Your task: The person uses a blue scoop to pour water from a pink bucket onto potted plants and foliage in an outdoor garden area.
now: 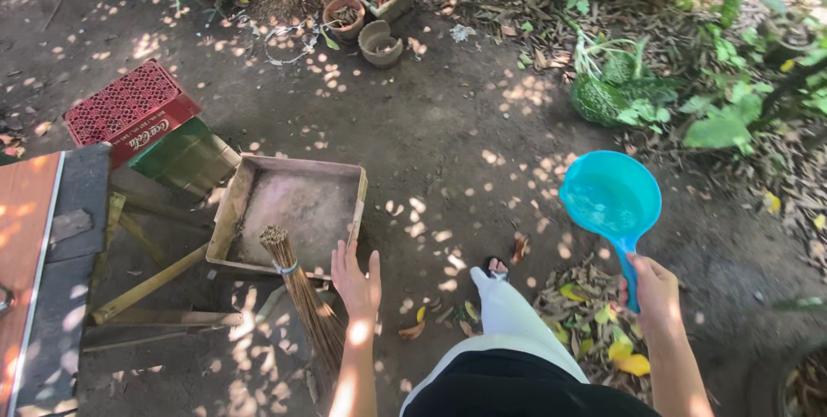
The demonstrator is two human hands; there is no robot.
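Blue dipper (611,200) of water is gripped by its handle in the right hand (656,295), held out over bare dirt; left hand (356,282) hangs empty, fingers spread, beside the broom (303,296) and box (293,210); pouring looks underway.

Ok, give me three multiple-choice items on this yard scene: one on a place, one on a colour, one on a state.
1. Where does the broom lean?
A. on the tray's near edge
B. on the crate
C. on the pots

2. What colour is the dipper?
A. red
B. blue
C. yellow

3. How is the left hand?
A. clenched on the broom
B. open, holding nothing
C. gripping the dipper

Answers:
1 A: the bundled top of the broom rests on the tray rim.
2 B: bowl and handle are turquoise blue, held in the right hand.
3 B: the fingers are spread flat near the tray corner, beside the broom.
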